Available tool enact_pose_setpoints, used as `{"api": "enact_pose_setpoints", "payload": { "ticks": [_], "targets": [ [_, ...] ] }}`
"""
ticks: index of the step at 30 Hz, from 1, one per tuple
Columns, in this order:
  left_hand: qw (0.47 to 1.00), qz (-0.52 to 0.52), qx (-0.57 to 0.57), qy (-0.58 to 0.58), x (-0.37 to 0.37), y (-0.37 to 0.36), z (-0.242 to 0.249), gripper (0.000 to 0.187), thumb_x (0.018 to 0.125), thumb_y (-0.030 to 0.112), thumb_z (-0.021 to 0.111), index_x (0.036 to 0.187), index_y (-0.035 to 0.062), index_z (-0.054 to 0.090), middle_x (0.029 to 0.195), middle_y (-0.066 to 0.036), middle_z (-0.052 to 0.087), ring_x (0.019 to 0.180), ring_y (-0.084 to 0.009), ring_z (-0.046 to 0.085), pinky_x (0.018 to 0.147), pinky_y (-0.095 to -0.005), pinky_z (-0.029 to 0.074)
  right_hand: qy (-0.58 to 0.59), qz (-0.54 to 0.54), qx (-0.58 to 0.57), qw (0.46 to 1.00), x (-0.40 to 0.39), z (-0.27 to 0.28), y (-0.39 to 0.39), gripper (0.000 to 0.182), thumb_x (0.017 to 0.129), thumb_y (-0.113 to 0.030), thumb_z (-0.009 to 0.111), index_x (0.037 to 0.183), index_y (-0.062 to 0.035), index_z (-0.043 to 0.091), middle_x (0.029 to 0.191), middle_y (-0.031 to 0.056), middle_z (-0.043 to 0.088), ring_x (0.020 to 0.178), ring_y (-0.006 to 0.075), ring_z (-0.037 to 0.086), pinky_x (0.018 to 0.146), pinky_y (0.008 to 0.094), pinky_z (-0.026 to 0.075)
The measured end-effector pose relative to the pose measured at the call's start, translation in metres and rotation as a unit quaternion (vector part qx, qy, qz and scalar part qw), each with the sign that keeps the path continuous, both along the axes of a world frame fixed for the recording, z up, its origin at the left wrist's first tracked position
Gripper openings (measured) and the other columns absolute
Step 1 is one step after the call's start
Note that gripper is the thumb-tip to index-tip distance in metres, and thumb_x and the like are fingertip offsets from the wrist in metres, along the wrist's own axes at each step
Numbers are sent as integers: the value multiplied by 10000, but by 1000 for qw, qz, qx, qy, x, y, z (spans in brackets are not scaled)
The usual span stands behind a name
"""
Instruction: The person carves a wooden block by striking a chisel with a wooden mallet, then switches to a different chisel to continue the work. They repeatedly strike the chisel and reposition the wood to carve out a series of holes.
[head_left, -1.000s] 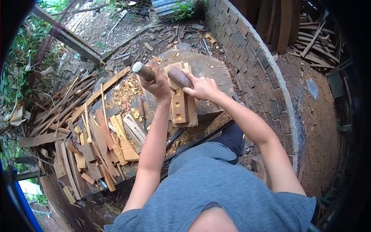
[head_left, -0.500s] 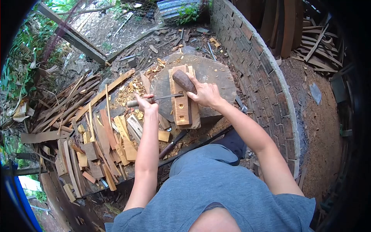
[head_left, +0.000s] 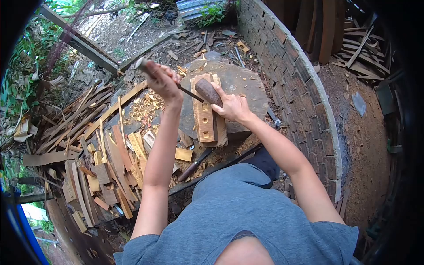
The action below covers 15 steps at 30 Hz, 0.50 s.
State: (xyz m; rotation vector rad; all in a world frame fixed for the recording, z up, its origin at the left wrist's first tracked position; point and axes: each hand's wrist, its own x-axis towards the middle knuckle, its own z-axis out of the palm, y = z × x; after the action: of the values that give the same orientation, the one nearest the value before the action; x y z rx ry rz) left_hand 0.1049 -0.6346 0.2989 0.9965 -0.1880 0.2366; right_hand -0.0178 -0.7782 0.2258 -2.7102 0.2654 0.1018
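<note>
My left hand (head_left: 164,83) is closed around the handle of a chisel (head_left: 191,94), raised at a slant. The chisel's tip comes down at the upper hole of a wooden block (head_left: 206,127). A row of cut holes runs along the block's top face. My right hand (head_left: 234,107) grips a dark, rounded wooden mallet (head_left: 206,89) lying over the block's upper part; its fingers hide the mallet's near end. Under the block is a second wooden piece (head_left: 221,132), and both rest on a round tree stump (head_left: 249,90).
Yellow wood chips (head_left: 140,106) cover the ground left of the stump. Offcuts and strips (head_left: 121,145) are piled at the left. A dark-handled blade (head_left: 191,170) lies before the stump. A curved brick wall (head_left: 304,84) borders the right side.
My left hand has risen and moved up-left, tilting the chisel from nearly flat across the block to steep, handle high. My right hand and the mallet stay nearly in place.
</note>
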Motion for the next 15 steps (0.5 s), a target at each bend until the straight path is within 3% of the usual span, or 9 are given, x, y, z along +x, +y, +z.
{"api": "enact_pose_setpoints", "payload": {
  "ticks": [5,15],
  "targets": [
    [996,-45,58,-41,-4,-21,-14,457,942,533,543,848,102,424,589,13,419,411,-65,404,360,-218,309,-11,-6,4,1000,-1,-2,1,794,855,-509,565,1516,-323,167,889,267,682,842,436,673,803,528,520],
    [990,-58,108,-74,-8,-30,-27,459,942,533,544,876,102,399,595,28,422,410,-47,398,368,-205,305,4,-12,18,1000,-1,2,1,821,832,-479,592,1522,-328,174,906,267,683,854,438,675,773,512,532]
  ]
}}
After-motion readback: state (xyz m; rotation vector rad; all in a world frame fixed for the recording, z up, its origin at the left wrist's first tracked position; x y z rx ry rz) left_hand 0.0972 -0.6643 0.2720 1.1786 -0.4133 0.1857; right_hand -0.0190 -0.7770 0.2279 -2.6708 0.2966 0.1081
